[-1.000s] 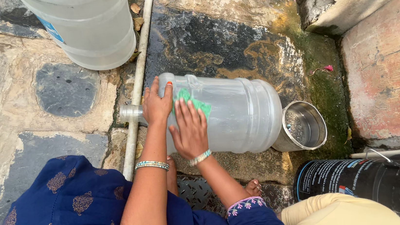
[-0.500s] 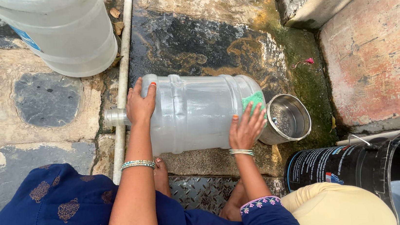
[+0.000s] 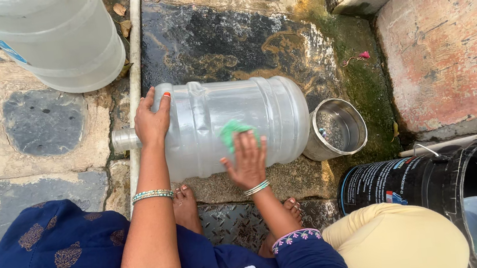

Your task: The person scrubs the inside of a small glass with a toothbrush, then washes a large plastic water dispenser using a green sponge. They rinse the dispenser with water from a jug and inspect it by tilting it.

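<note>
On wet stone floor, lying sideways – big clear water jug [image 3: 231, 123], bulky, light-looking, slick; left hand [image 3: 152, 120] spread, steadying shoulder near neck; right hand [image 3: 247, 163] pressing green scrub pad [image 3: 232, 133] flat against ribbed wall – gripping best at neck

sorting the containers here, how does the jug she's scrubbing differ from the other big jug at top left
The scrubbed jug lies on its side under the left hand and right hand; the other jug stands untouched. The scrubbed jug shows whole, neck included; the other jug is cut off by the frame. Both are large, clear, ribbed plastic.
</note>
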A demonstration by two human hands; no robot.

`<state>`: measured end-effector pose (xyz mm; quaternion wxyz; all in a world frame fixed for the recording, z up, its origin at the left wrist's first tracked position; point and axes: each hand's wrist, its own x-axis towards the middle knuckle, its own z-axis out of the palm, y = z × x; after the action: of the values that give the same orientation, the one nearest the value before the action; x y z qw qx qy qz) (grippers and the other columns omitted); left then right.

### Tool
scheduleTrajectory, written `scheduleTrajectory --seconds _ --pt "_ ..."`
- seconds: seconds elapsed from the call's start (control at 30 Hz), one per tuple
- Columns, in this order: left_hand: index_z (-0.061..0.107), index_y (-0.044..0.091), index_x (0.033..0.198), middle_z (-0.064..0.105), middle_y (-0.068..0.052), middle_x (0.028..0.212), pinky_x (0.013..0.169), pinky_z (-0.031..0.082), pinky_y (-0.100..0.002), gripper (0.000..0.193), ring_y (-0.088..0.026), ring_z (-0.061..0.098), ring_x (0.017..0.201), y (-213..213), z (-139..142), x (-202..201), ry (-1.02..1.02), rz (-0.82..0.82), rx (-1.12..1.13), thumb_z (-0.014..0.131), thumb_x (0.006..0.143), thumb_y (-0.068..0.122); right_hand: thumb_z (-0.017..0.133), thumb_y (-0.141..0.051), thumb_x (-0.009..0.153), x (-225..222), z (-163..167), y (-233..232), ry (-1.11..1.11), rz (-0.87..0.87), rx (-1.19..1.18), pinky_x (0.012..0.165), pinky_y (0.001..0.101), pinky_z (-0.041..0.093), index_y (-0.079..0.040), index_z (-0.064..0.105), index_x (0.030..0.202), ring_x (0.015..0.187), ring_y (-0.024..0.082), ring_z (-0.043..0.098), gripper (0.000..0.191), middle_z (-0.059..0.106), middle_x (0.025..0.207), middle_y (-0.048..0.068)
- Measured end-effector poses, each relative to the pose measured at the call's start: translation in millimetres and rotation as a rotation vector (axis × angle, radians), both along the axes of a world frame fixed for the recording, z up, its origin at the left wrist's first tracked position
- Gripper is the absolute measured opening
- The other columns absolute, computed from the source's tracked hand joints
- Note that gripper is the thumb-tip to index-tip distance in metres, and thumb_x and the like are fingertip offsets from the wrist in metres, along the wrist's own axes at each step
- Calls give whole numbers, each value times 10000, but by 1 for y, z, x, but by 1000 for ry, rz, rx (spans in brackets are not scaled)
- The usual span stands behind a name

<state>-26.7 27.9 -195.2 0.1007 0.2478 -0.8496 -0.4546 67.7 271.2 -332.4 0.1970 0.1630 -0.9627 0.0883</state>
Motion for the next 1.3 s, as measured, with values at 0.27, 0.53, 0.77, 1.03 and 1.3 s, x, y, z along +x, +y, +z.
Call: scheduleTrajectory --seconds 0.27,0.53,0.77,1.03,1.3 --pt "826 205 1057 796 -47 1125 821 572 -375 235 -216 734 910 -7 -9 34 361 87 -80 675 938 341 439 -679 964 -35 22 110 6 -490 -572 1240 525 255 -22 281 1550 1497 367 324 895 334 1602 243" --pt "479 162 1518 530 -163 1493 1149 345 -405 591 -365 462 1404 17 -43 79 328 43 128 566 1002 437 672 -745 765 -52 17 127 -250 -769 -1002 1062 468 476 -54 564 1370 1218 361 643 925 664 1318 215" --pt "359 166 1575 406 -184 1567 1139 306 -473 804 -382 407 1416 21 -23 61 22 25 74 587 902 542 571 -806 787 -53 48 144 -350 -714 -697 1040 515 440 16 501 1402 1225 432 581 1029 594 1333 274" --pt "417 175 1543 445 -202 1548 1127 360 -508 786 -405 444 1394 27 -17 45 -37 26 -100 606 901 587 167 -723 990 -58 87 99 -441 -655 -165 1241 532 28 82 204 1541 1538 406 105 977 148 1641 271" --pt "444 320 1530 407 -221 1558 1100 378 -539 685 -443 443 1385 24 -17 32 -50 2 -98 554 930 631 123 -725 980 -35 73 -94 -346 81 -245 1249 554 -59 -222 181 1630 1572 352 16 825 100 1701 152"
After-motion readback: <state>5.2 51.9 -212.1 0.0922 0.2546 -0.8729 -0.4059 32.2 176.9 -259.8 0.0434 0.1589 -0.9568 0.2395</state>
